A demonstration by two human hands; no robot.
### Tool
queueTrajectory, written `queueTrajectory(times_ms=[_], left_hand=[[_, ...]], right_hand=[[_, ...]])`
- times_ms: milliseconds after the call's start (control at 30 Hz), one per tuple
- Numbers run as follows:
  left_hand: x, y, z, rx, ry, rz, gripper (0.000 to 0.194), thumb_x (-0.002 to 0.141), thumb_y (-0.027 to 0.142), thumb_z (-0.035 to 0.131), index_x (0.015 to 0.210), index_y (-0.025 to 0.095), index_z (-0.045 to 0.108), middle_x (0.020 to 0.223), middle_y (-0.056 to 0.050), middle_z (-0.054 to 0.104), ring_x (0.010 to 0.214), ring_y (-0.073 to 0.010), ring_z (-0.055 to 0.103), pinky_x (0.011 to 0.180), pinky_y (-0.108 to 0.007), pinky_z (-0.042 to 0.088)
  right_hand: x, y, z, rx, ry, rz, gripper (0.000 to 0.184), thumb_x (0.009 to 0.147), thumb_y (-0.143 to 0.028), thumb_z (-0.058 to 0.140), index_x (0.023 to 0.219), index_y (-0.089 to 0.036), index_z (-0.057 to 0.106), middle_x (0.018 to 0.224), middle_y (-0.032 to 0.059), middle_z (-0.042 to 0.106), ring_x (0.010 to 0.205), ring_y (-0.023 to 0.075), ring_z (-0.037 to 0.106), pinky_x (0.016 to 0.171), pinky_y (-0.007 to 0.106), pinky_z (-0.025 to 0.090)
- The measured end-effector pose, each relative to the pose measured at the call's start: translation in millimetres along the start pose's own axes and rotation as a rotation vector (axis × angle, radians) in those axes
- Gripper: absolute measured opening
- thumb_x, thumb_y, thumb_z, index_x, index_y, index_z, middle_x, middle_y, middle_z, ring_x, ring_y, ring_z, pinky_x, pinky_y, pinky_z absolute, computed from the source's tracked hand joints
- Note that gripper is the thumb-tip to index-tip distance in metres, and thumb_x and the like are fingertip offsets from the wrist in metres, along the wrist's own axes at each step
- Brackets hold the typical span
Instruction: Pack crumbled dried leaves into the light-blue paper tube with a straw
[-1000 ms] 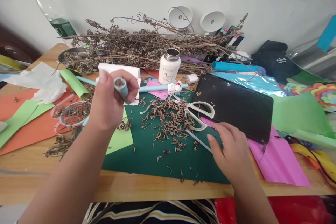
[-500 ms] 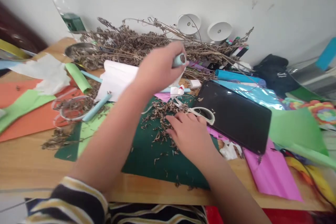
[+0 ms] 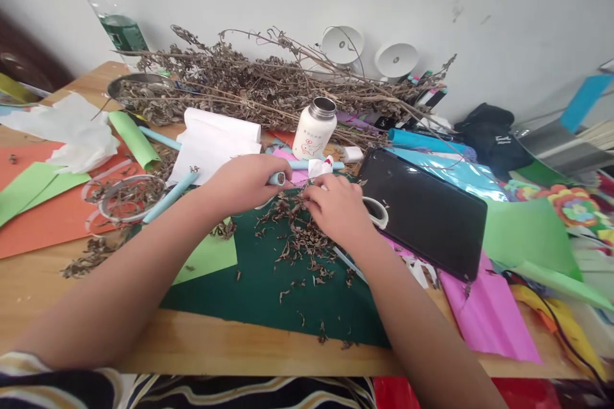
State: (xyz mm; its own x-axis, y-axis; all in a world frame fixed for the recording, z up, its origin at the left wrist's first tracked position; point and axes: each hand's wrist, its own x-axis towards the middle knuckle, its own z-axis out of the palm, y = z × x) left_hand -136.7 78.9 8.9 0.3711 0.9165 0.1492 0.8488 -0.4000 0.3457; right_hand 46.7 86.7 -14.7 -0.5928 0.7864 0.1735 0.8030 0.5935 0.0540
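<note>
My left hand point(image 3: 249, 182) is closed around a light blue paper tube point(image 3: 277, 179), whose open end shows brown bits inside. Close beside it, my right hand point(image 3: 338, 204) has its fingers curled at the pile of dried leaves point(image 3: 307, 236), pinching some at the fingertips. The leaves lie scattered on a dark green sheet point(image 3: 268, 294). Under and beside my right hand, the white handle of the scissors point(image 3: 377, 212) shows; their blades are hidden. Behind my hands an uncapped white bottle point(image 3: 314, 131) stands upright.
A black tablet point(image 3: 426, 211) lies to the right on pink paper point(image 3: 494, 313). Dried plant stems point(image 3: 240, 77) are heaped along the wall. At left are another blue tube point(image 3: 170, 195), a round container of leaves point(image 3: 132, 198) and orange paper point(image 3: 43, 217).
My left hand came down and left with the paper tube, bringing the white bottle into view. My right hand shifted slightly up, its fingers curling more over the leaves and scissors.
</note>
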Motion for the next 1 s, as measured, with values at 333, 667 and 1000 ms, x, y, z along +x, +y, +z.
queueTrajectory(times_ms=[333, 667, 1000], left_hand=[[0.6, 31.6, 24.7, -0.359, -0.002, 0.054, 0.018, 0.076, 0.032, 0.051, 0.084, 0.018, 0.058, 0.082, -0.002, 0.060, 0.076, -0.0157, 0.052, 0.063, -0.024, 0.039], [1.0, 36.1, 28.4, -0.537, -0.083, -0.122, 0.019, 0.075, 0.036, 0.049, 0.074, 0.017, 0.053, 0.073, 0.000, 0.056, 0.066, -0.0143, 0.051, 0.059, -0.024, 0.040], [-3.4, 41.1, 39.3, -0.560, 0.058, 0.056, 0.021, 0.074, 0.028, 0.054, 0.092, 0.017, 0.057, 0.086, -0.003, 0.060, 0.077, -0.0140, 0.055, 0.070, -0.023, 0.042]], right_hand=[[-33.6, 18.1, -2.9, 0.462, 0.162, 0.017, 0.014, 0.078, -0.023, 0.047, 0.082, -0.019, 0.059, 0.084, 0.0047, 0.063, 0.078, 0.0188, 0.054, 0.068, 0.032, 0.037], [-40.7, 21.2, 0.7, 0.718, 0.249, 0.062, 0.014, 0.079, -0.024, 0.045, 0.080, -0.019, 0.059, 0.077, 0.0024, 0.063, 0.071, 0.0135, 0.057, 0.065, 0.025, 0.045], [-41.8, 17.4, 5.1, 0.855, 0.226, 0.179, 0.010, 0.076, -0.022, 0.048, 0.075, -0.018, 0.058, 0.065, -0.0001, 0.059, 0.057, 0.0106, 0.052, 0.053, 0.022, 0.042]])
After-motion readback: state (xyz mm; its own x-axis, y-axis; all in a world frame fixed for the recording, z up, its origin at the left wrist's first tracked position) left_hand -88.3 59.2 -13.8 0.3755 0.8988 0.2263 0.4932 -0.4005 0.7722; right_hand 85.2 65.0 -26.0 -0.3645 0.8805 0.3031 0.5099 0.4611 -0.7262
